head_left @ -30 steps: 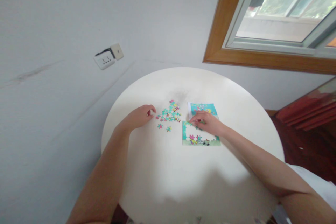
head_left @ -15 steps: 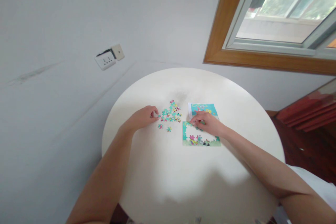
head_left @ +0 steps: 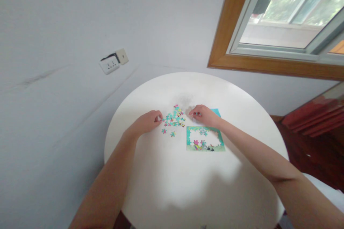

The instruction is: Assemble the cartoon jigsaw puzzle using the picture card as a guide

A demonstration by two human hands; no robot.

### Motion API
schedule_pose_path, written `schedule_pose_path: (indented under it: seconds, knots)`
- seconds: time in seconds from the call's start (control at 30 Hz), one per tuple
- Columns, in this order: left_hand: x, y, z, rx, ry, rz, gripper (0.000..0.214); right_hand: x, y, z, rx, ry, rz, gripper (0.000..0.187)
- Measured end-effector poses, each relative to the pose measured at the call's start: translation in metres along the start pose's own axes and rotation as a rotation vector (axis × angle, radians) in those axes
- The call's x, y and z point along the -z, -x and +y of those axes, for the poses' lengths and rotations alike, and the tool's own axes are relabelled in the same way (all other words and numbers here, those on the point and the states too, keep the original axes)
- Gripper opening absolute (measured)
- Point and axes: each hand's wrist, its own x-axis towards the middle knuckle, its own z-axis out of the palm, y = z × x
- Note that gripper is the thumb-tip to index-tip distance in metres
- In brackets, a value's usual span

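Jigsaw puzzle (head_left: 200, 144), part-built, lies flat on the round white table (head_left: 156, 179), right of the loose pieces (head_left: 174, 116). Teal-green border runs around all 4 sides; pieces line the lower inner edge, and 1 small cluster sits at top middle. Broad white gap between: I judge the outline done and most of the interior left. Loose pieces make 1 heap, with 2 strays on its near side (exact count too small to make out).

Containers: only the border serves, holding those joined pieces; the heap rests directly on the tabletop.

Left hand (head_left: 147, 121): curled, thumb and finger nearly meeting at the heap's left edge; cannot tell if a piece is pinched. Right hand (head_left: 204, 115): loosely curled above the printed sheet (head_left: 215, 112), fingertips towards the heap; grip cannot be told.
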Motion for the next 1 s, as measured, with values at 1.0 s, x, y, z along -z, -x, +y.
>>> schedule_pose_path:
  seconds: [1.0]
  knots:
    - [0.001,0.0,0.003,-0.012,-0.051,0.003,0.019,-0.026,-0.049,-0.006,-0.16,-0.172,0.02,0.014]
